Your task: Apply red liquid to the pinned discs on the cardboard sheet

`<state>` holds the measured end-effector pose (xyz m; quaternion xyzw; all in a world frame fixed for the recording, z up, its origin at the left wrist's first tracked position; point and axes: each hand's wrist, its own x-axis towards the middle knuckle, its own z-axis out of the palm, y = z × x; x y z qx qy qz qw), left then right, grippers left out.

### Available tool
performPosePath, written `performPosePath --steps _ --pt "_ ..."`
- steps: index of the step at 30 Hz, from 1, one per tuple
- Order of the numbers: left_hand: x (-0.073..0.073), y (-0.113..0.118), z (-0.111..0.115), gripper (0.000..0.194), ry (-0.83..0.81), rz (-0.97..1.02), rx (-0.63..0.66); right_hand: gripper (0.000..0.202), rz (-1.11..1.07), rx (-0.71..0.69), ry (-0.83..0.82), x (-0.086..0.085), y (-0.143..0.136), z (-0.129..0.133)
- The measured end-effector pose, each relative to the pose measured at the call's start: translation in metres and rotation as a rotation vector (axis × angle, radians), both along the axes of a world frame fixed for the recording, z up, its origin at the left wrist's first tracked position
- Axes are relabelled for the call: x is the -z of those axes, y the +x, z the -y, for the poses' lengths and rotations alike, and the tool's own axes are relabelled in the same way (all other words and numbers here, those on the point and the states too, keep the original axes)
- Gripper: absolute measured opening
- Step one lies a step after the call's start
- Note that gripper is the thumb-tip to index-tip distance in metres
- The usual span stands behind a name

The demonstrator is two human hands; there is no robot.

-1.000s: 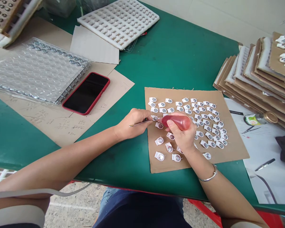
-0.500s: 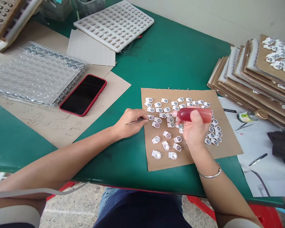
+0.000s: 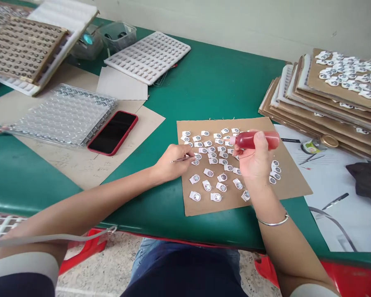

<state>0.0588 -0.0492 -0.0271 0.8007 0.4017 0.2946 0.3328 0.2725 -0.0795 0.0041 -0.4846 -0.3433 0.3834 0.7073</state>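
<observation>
A brown cardboard sheet [image 3: 284, 190] lies on the green table, with several small white tagged pieces [image 3: 216, 197] spread over it. At its left edge my left hand [image 3: 174, 161] pinches thin metal tweezers [image 3: 181, 159], their tip by the pieces there. My right hand [image 3: 256, 163] is wrapped round a bottle of red liquid [image 3: 256, 140], held nearly level over the upper part of the sheet. The bottle's narrow nozzle points left, above the pieces; whether it touches one I cannot tell. My right palm and wrist hide some of the pieces.
A red-cased phone [image 3: 113, 133] and a clear plastic tray [image 3: 64, 117] lie at the left. Behind is a white foam tray [image 3: 148, 57]. Stacked cardboard sheets [image 3: 327, 99] stand at the right, near a small glass jar [image 3: 312, 146] and a black cloth [image 3: 366, 181].
The camera view has shifted, showing more of the table's far left. The bottle's nozzle is now nearer the upper rows of pieces. Both hands keep their holds.
</observation>
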Motion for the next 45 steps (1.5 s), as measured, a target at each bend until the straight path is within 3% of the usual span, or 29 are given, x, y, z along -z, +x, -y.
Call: performPosePath --steps 5,16,24,32,38,45 --pt "0.004 0.006 0.005 0.004 0.008 -0.029 -0.050 0.030 0.020 0.005 0.000 0.000 0.000 0.001" --pt "0.011 0.007 0.009 0.007 0.170 -0.071 -0.021 0.027 0.018 0.016 0.042 -0.004 0.002 0.001" --pt "0.007 0.008 0.008 0.013 0.242 -0.115 0.085 0.027 0.066 0.059 0.012 -0.002 0.002 0.000" --pt "0.012 0.006 0.015 0.015 0.548 -0.292 0.285 0.028 0.334 -0.261 -0.152 -0.008 -0.020 -0.019" --pt "0.013 0.008 0.021 0.020 0.755 -0.449 0.301 0.031 0.558 -0.097 -0.150 0.011 -0.028 -0.017" --pt "0.015 0.011 0.024 0.026 0.871 -0.444 0.248 0.025 0.707 -0.083 -0.075 0.021 -0.030 -0.013"
